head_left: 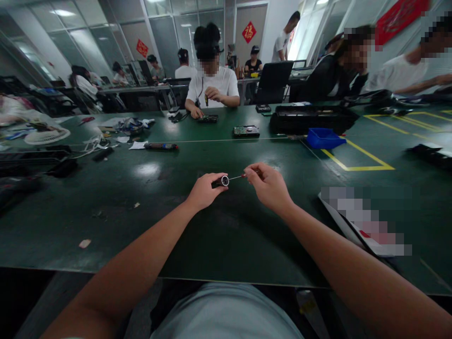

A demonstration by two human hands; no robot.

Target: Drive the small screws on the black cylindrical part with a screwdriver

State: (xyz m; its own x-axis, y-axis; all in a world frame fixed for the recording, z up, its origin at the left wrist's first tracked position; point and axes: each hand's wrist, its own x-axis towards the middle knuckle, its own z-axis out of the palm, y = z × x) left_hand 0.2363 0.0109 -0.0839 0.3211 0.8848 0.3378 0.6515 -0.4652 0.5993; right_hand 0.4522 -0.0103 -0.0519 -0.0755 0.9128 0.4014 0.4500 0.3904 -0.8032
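Observation:
My left hand (pixel 205 192) is closed around a dark cylinder (pixel 223 181) with a pale, ring-shaped open end turned toward me and to the right. It is held above the green table (pixel 247 254). In my right hand (pixel 266 184) is a screwdriver (pixel 237 177) with a thin metal shaft and a reddish handle mostly covered by the fingers. The shaft points left, and its tip is at the rim of the cylinder's open end. Whether the tip is inside or only touching, I cannot tell.
Across the table a person in white works on a circuit board (pixel 207 118). Another board (pixel 246 131), a blue bin (pixel 324 138) and a long black housing (pixel 312 118) lie beyond my hands. A marker-like tool (pixel 161 146) lies left; a printed packet (pixel 363 221) lies right.

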